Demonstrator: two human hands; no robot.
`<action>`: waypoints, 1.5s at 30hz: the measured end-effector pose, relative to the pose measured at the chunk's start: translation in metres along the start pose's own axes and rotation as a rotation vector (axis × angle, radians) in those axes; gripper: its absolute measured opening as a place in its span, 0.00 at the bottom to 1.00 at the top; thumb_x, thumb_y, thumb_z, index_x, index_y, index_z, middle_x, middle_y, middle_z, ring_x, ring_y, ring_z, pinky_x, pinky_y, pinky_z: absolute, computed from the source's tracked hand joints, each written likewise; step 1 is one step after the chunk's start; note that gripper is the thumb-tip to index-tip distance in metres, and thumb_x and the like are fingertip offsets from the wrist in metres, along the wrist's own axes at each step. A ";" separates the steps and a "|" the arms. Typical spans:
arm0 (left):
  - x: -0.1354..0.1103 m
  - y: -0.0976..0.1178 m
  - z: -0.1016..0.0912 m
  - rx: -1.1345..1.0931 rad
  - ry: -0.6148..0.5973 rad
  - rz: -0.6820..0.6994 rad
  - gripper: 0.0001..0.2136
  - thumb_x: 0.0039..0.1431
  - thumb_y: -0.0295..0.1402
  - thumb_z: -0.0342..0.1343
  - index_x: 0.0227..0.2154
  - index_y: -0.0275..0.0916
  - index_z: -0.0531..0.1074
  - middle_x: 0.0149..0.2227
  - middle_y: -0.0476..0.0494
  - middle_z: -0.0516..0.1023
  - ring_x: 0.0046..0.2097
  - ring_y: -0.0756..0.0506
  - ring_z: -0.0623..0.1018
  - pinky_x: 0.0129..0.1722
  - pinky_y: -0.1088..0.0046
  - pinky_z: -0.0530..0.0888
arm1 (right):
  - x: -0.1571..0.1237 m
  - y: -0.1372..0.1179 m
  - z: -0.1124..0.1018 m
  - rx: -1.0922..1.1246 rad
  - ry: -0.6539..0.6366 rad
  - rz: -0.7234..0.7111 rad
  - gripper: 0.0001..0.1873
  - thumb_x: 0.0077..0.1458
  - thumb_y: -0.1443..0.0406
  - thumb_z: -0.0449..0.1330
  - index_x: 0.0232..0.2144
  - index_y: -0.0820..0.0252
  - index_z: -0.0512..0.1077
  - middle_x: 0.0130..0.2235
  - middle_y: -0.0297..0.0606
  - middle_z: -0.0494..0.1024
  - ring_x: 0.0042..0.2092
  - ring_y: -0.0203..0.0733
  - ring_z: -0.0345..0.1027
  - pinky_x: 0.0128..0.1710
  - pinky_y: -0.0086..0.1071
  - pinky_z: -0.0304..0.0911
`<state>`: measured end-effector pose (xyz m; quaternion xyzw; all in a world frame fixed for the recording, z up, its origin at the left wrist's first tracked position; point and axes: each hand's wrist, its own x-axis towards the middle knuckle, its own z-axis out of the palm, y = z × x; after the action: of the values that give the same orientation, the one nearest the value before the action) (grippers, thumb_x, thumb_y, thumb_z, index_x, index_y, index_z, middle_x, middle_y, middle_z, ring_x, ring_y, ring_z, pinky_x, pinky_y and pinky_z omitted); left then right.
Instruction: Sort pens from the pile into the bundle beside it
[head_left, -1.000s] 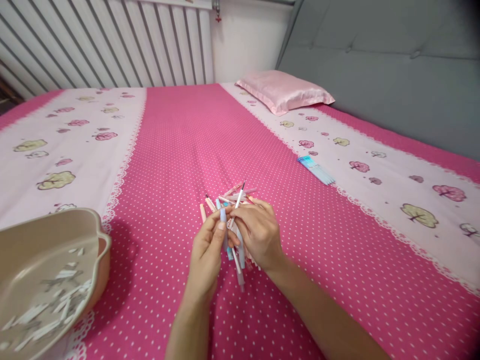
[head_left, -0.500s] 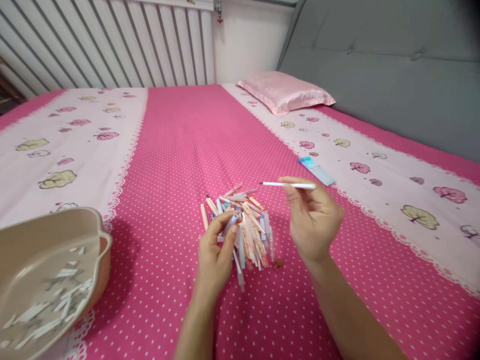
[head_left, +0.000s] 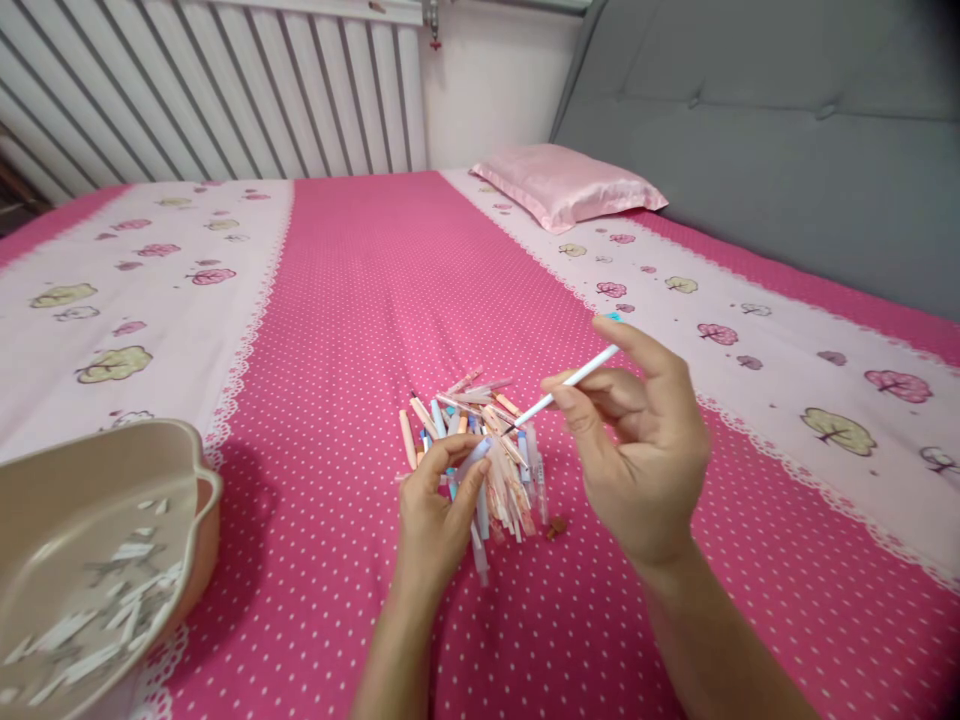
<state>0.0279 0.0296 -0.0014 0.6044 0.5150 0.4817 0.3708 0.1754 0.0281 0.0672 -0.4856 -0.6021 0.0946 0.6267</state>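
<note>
Between the thumb and fingers of my left hand [head_left: 442, 500] is a pale lavender pen barrel [head_left: 474, 458], its end pointing up to the right. My right hand [head_left: 645, 440] grips a white pen refill [head_left: 574, 381] with a dark, thin tip. The refill slants down to the left, its tip close to the barrel's upper end; whether they touch I cannot tell. Under and behind my left hand lies a heap of pen parts [head_left: 510, 480] in peach, pink, clear and blue, partly hidden by the fingers.
A beige basin [head_left: 172, 437] at the left holds white scraps. Behind my right fingers shows a bit of a blue bundle [head_left: 613, 316]. Small brown bits [head_left: 556, 526] lie right of the heap. A pink pillow [head_left: 566, 185] rests by the grey headboard [head_left: 765, 150].
The refill has swung from nearly level to a slant, its tip now lower and close to the barrel. My right hand has opened out somewhat and now covers most of the blue bundle.
</note>
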 end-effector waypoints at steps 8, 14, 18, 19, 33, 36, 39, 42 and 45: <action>-0.001 0.001 0.000 -0.004 0.025 0.007 0.08 0.54 0.34 0.56 0.37 0.40 0.74 0.35 0.44 0.77 0.37 0.46 0.74 0.40 0.71 0.69 | -0.001 0.000 0.002 -0.042 -0.038 -0.009 0.20 0.57 0.66 0.55 0.53 0.52 0.62 0.35 0.35 0.75 0.35 0.38 0.72 0.35 0.35 0.73; -0.001 0.003 0.000 -0.016 0.030 -0.004 0.09 0.53 0.34 0.57 0.37 0.40 0.74 0.35 0.44 0.77 0.38 0.46 0.75 0.40 0.70 0.69 | -0.003 0.001 0.006 -0.039 -0.081 -0.011 0.20 0.57 0.68 0.55 0.52 0.53 0.63 0.33 0.33 0.75 0.34 0.37 0.72 0.34 0.32 0.72; -0.001 0.002 0.000 -0.004 0.024 0.003 0.09 0.54 0.35 0.56 0.37 0.40 0.74 0.35 0.44 0.77 0.38 0.46 0.74 0.40 0.70 0.69 | -0.005 0.003 0.009 -0.017 -0.134 0.025 0.20 0.56 0.69 0.56 0.52 0.54 0.64 0.33 0.32 0.75 0.33 0.35 0.72 0.34 0.30 0.71; -0.001 0.002 0.000 -0.003 0.021 0.003 0.09 0.54 0.35 0.56 0.37 0.40 0.74 0.35 0.45 0.77 0.38 0.47 0.74 0.40 0.71 0.69 | -0.005 0.004 0.010 -0.013 -0.148 0.033 0.20 0.56 0.69 0.56 0.52 0.54 0.64 0.33 0.32 0.75 0.33 0.35 0.72 0.34 0.30 0.71; 0.000 0.007 0.000 -0.188 0.028 0.002 0.10 0.54 0.34 0.57 0.39 0.39 0.73 0.37 0.43 0.77 0.38 0.46 0.75 0.41 0.70 0.71 | -0.007 0.006 0.015 -0.027 -0.504 0.007 0.17 0.60 0.69 0.50 0.50 0.54 0.68 0.44 0.35 0.77 0.45 0.36 0.71 0.46 0.32 0.67; 0.000 0.007 0.001 -0.255 0.021 -0.042 0.10 0.54 0.35 0.57 0.39 0.38 0.72 0.39 0.41 0.77 0.40 0.45 0.76 0.41 0.69 0.71 | -0.004 0.007 0.011 -0.055 -0.565 0.034 0.21 0.60 0.69 0.48 0.56 0.53 0.62 0.47 0.36 0.76 0.46 0.37 0.70 0.46 0.34 0.66; -0.001 0.008 0.001 -0.278 0.009 -0.094 0.12 0.55 0.36 0.56 0.41 0.37 0.71 0.39 0.40 0.77 0.40 0.44 0.76 0.41 0.69 0.72 | 0.002 0.014 0.003 -0.121 -0.456 0.112 0.23 0.59 0.70 0.50 0.56 0.54 0.61 0.44 0.36 0.77 0.43 0.37 0.72 0.41 0.32 0.68; -0.001 0.011 0.000 -0.277 0.019 -0.132 0.13 0.56 0.36 0.55 0.42 0.36 0.70 0.39 0.40 0.77 0.39 0.45 0.77 0.40 0.70 0.72 | 0.007 0.025 -0.003 -0.344 -0.464 0.223 0.16 0.56 0.70 0.53 0.46 0.55 0.71 0.39 0.36 0.79 0.38 0.39 0.73 0.37 0.33 0.68; -0.002 0.015 -0.001 -0.297 0.034 -0.147 0.13 0.57 0.36 0.54 0.43 0.37 0.70 0.40 0.40 0.77 0.39 0.46 0.76 0.39 0.71 0.72 | 0.006 0.034 -0.005 -0.661 -0.557 0.297 0.09 0.54 0.67 0.55 0.34 0.56 0.76 0.31 0.38 0.80 0.33 0.43 0.74 0.31 0.34 0.65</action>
<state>0.0312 0.0252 0.0124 0.4955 0.4870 0.5342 0.4815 0.1968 0.0472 0.0474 -0.6966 -0.6694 0.1134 0.2320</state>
